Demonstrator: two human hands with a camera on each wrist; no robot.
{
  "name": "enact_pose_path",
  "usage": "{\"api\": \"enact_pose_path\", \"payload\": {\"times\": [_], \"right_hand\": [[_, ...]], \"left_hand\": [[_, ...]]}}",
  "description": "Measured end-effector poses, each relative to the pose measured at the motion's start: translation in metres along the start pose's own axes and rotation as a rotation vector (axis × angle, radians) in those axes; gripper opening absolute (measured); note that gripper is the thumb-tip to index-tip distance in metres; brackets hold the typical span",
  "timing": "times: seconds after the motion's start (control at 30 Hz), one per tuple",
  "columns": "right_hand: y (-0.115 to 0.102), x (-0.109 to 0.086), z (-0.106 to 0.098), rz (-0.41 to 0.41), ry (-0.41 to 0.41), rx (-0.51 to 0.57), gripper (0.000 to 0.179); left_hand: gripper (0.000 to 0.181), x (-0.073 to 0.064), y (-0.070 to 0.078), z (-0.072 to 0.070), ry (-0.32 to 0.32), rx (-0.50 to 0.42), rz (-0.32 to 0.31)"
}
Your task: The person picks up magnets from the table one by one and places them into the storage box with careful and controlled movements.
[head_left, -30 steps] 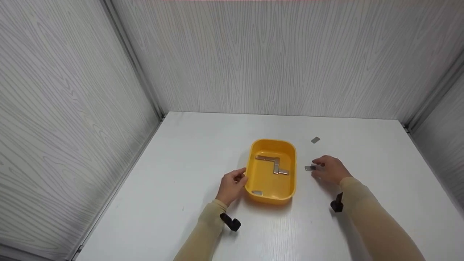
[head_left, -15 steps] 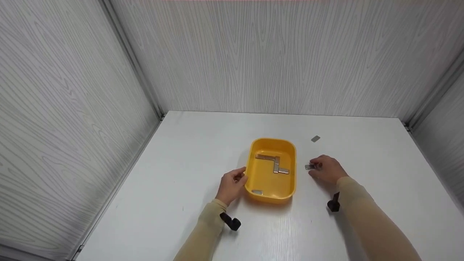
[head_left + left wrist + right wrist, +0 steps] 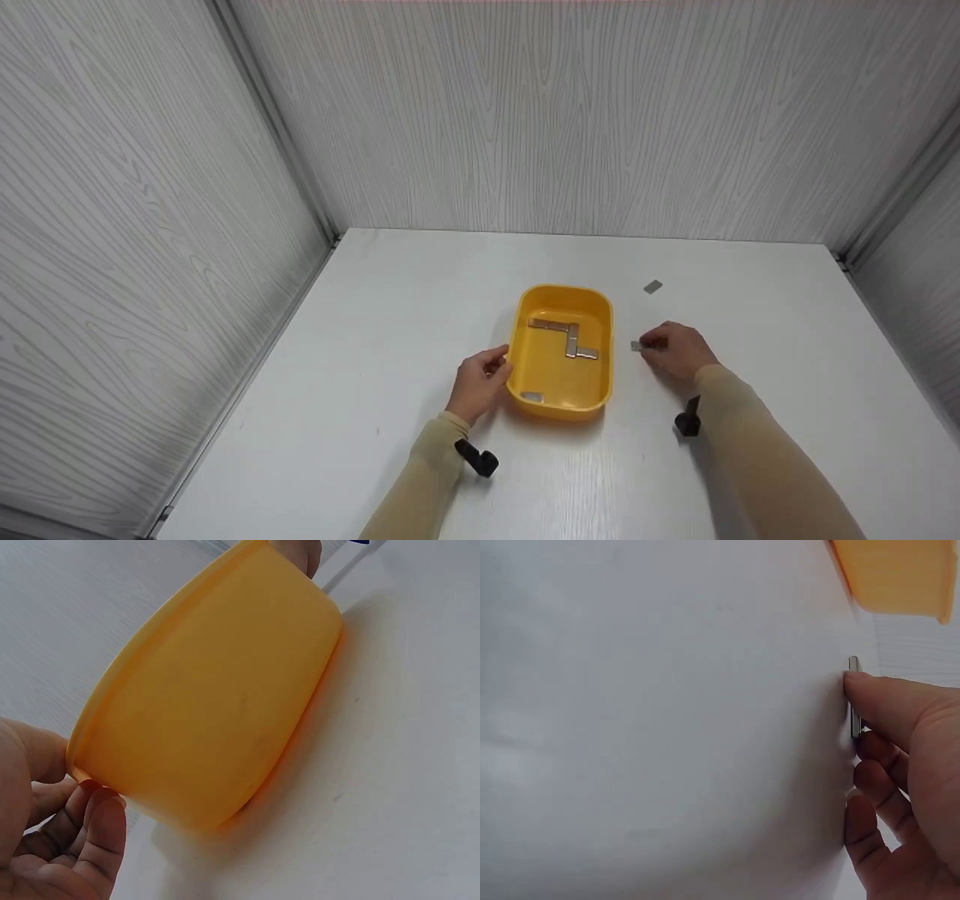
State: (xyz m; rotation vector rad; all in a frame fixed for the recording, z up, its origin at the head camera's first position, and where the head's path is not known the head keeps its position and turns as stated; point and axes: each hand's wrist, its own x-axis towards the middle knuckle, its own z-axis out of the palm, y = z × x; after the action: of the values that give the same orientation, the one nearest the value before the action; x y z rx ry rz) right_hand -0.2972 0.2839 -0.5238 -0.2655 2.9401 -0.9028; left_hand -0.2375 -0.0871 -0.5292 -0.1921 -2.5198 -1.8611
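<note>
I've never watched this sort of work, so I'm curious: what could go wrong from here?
The thin, silver-grey rectangular piece pinched by the right hand might slip. The left hand grips the oblong yellow plastic tub, so a tug could disturb the zigzag of shiny metallic pieces inside.

Yel. tub (image 3: pixel 553 375) upright, thin slvr. tile (image 3: pixel 856 716) near its R side.

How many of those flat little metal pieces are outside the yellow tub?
2: one metal piece lies on the white table, and a second piece is pinched in the right hand. The hand or yellow tub could hide more.
</note>
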Motion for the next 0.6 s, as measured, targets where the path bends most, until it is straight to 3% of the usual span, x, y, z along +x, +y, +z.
{"api": "enact_pose_path", "payload": {"times": [0.17,0.47,0.6], "right_hand": [[0.0001,-0.0025,-0.0008,0.056,-0.01,0.032,0.022],[-0.0028,-0.0036,-0.0019,0.048,-0.009,0.03,0.021],[-0.0022,-0.0032,-0.0006,0.007,0.003,0.006,0.02]], "left_hand": [[0.039,0.0,-0.0004,0.001,0.0,0.002,-0.016],[0.039,0.0001,-0.0006,0.0007,0.006,-0.004,-0.045],[0.039,-0.0015,-0.0011,-0.0011,-0.001,-0.006,-0.01]]}}
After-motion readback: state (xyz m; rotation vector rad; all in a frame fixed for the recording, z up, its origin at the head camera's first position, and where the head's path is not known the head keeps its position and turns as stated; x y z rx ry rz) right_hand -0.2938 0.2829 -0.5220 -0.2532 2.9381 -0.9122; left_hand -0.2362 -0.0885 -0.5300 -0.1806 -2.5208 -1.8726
